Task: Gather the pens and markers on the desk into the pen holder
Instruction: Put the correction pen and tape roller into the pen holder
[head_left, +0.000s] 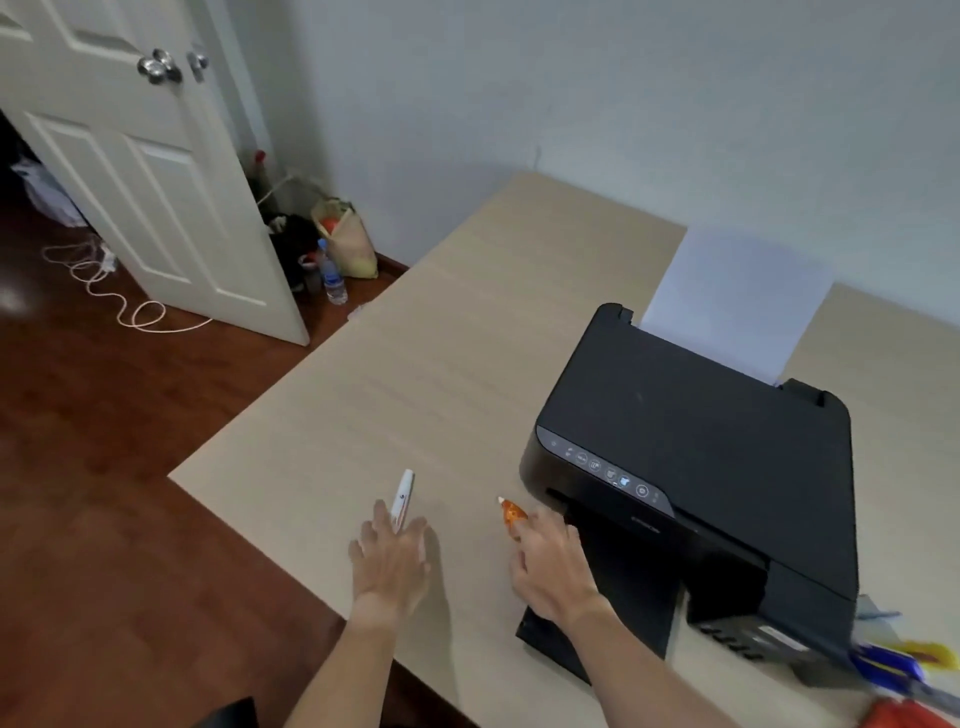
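A white pen (403, 498) with a red lower part lies on the light wooden desk (415, 374), pointing away from me. My left hand (390, 564) hovers flat over its near end, fingers spread, and its fingertips reach the pen. An orange pen (511, 514) with a white tip lies beside the black printer (696, 467). My right hand (551, 569) rests over its near end; I cannot tell whether the fingers have closed on it. No pen holder is in view.
The printer, with white paper (737, 296) in its rear tray, fills the desk's right side. Blurred blue, yellow and red items (904, 670) sit at the lower right corner. Left of the desk are wooden floor, an open white door (130, 156) and a water bottle (332, 273).
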